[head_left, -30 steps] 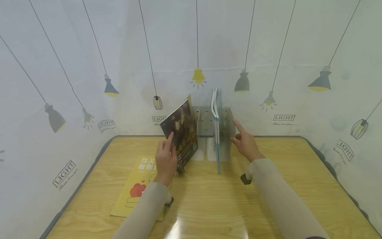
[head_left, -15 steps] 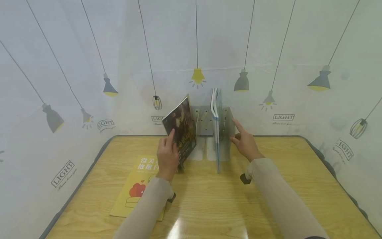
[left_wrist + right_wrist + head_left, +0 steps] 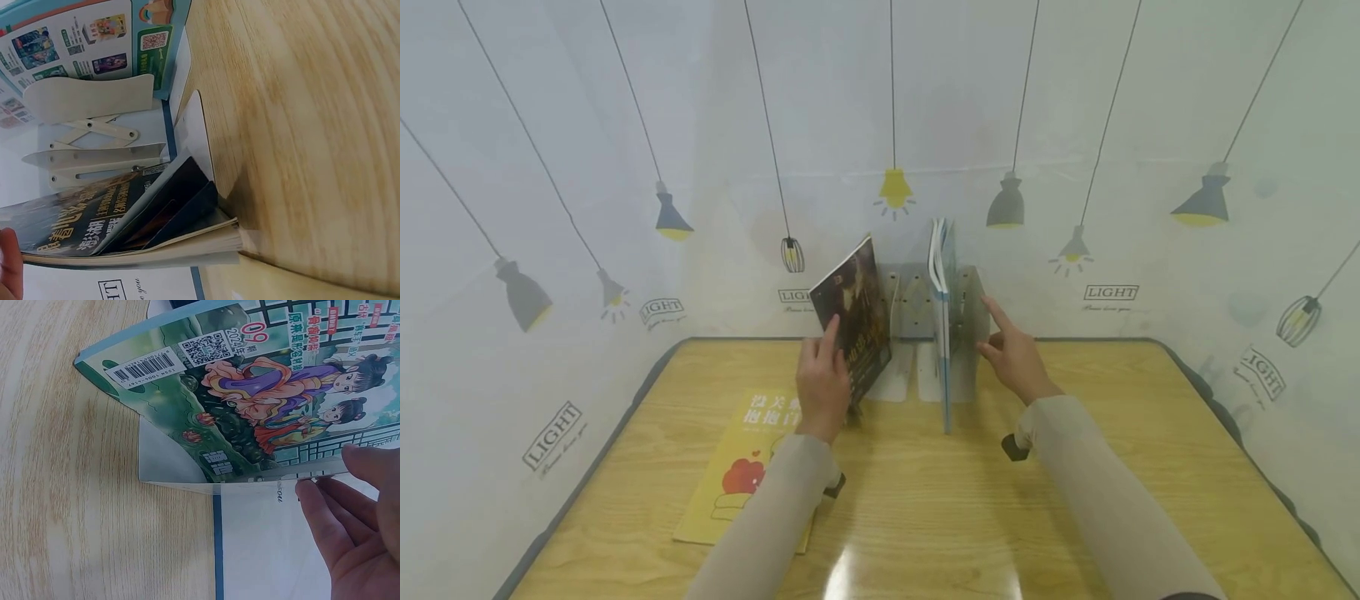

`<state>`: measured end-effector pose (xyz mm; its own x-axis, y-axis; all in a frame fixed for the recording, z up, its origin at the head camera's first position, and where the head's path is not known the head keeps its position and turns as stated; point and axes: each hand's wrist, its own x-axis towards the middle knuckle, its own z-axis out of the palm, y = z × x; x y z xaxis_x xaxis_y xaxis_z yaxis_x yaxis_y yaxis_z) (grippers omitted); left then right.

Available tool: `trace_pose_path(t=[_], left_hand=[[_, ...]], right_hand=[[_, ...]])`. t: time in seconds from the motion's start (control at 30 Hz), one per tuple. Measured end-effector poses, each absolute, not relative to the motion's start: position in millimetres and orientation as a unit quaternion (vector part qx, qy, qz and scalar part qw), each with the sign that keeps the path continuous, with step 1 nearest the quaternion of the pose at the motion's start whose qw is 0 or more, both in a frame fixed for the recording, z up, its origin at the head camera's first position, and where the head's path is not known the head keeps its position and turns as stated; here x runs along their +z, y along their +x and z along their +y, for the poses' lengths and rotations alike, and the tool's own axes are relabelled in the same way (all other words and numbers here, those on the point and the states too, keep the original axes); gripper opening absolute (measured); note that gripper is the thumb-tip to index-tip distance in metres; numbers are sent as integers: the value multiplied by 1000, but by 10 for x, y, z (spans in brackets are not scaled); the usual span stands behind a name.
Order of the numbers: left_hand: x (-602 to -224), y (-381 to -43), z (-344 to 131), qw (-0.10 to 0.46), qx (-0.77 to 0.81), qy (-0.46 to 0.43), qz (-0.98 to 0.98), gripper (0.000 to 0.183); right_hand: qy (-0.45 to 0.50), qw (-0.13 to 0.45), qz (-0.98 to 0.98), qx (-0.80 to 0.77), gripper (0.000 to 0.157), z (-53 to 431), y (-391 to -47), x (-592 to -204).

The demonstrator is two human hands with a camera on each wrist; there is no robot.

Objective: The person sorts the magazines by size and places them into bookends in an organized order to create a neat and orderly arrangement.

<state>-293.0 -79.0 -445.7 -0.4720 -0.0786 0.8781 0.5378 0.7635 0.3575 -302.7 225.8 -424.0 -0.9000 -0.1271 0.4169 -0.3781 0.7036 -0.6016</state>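
My left hand (image 3: pixel 823 387) holds a dark magazine (image 3: pixel 857 304) with gold lettering, its index finger along the cover. The magazine stands tilted at the left side of a white metal expanding bookend (image 3: pixel 891 383); its pages fan apart near the table in the left wrist view. The bookend's crossed bars (image 3: pixel 94 127) show between its upright plates. A blue-edged magazine (image 3: pixel 945 358) stands upright inside the right part, its illustrated cover (image 3: pixel 250 412) facing right. My right hand (image 3: pixel 1018 358) pinches the edge of the right-hand plate between thumb and fingers.
A yellow book (image 3: pixel 718 492) with a red drawing lies flat on the wooden table (image 3: pixel 925 517) at the left, partly under my left forearm. Behind the table hangs a pale backdrop (image 3: pixel 835 100) printed with lamps.
My left hand has shifted slightly right and away from me, bringing the dark magazine's upper left corner rightward, closer to upright. The right hand stays at the bookend plate.
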Motion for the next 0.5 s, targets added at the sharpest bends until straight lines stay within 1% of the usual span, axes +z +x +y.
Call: trace_pose_path(t=[0.2,0.5], left_hand=[[-4472,-2963,-778,487,-312,-137,-804,58],[-4502,-2996,-768,488,-306,-131,-807,61]], right_hand=[[137,174,-907,358,81,2262,-3034,-4247],[135,173,-908,356,80,2261,-3035,-4237]])
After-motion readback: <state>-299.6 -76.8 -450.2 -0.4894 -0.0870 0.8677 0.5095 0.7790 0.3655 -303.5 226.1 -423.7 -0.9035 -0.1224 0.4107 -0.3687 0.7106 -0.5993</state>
